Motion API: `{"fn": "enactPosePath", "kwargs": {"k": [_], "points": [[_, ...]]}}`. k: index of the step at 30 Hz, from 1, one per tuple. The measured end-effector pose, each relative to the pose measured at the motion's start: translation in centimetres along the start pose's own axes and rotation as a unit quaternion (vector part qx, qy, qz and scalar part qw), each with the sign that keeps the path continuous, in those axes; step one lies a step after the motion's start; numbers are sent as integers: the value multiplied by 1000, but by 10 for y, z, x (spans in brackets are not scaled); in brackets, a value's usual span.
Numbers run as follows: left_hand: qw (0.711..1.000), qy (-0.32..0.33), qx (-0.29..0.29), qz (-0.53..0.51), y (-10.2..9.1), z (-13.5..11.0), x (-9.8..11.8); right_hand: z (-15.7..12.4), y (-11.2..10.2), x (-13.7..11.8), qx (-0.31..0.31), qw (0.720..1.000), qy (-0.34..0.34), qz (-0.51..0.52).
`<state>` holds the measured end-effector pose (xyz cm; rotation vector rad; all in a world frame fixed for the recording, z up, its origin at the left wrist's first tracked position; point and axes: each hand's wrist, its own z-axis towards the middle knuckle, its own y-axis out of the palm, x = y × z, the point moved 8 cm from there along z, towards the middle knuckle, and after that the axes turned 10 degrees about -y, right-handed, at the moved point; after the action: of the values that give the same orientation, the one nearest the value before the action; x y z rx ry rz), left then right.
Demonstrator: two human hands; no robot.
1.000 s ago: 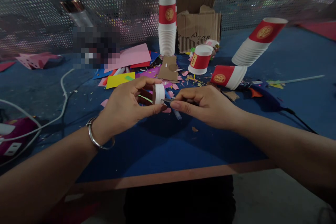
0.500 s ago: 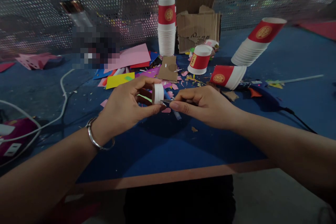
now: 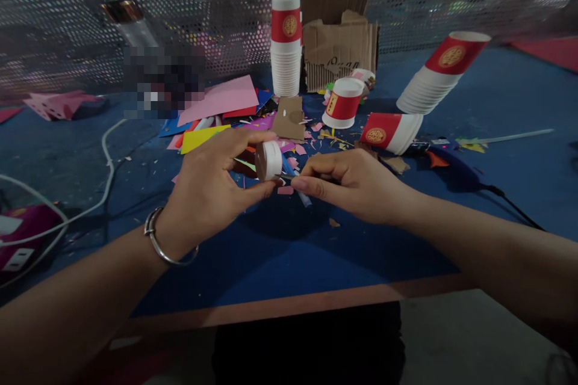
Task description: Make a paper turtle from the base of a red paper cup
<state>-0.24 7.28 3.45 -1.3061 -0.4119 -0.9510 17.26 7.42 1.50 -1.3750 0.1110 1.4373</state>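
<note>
Pinched between the thumb and fingers of my left hand (image 3: pixel 212 174) is a small round white cap-like piece (image 3: pixel 272 160), turned on its side with a brownish face to the left. My right hand (image 3: pixel 356 183) grips a thin, pointed dark metal tool (image 3: pixel 286 177); most of it is hidden by the fingers, so its kind is unclear. The tool's tip meets the lower right edge of the white piece. Both hands are raised above the table's front part. Behind them lie paper scraps (image 3: pixel 300 149) and a brown cardboard piece (image 3: pixel 289 118).
A tall paper cup stack (image 3: pixel 286 69) stands before a cardboard box (image 3: pixel 341 42). Nearby are an upturned red-and-white cup (image 3: pixel 345 102), a tipped cup (image 3: pixel 383 132), a leaning stack (image 3: pixel 431 84) and a blue glue gun (image 3: pixel 460 171). Coloured paper (image 3: pixel 221 99) and a white cable (image 3: pixel 107 162) lie left.
The white piece has turned slightly in my left hand, showing more of its right face. The tool's tip stays at its edge; my right hand has hardly moved.
</note>
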Motion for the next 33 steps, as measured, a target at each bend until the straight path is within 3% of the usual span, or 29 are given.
{"fn": "enactPosePath", "kwargs": {"k": [8, 17, 25, 33], "points": [[999, -9, -12, -35, 2, 5, -13, 0, -10, 4, 18, 999, 21, 18], [999, 21, -15, -22, 6, -1, -1, 0, -9, 5, 14, 1000, 16, 19], [995, 91, -7, 27, 4, -4, 9, 0, -6, 4, -3, 999, 13, 38], [994, 104, -16, 35, 4, -5, 10, 0, -4, 1, -20, 999, 10, 40]]}}
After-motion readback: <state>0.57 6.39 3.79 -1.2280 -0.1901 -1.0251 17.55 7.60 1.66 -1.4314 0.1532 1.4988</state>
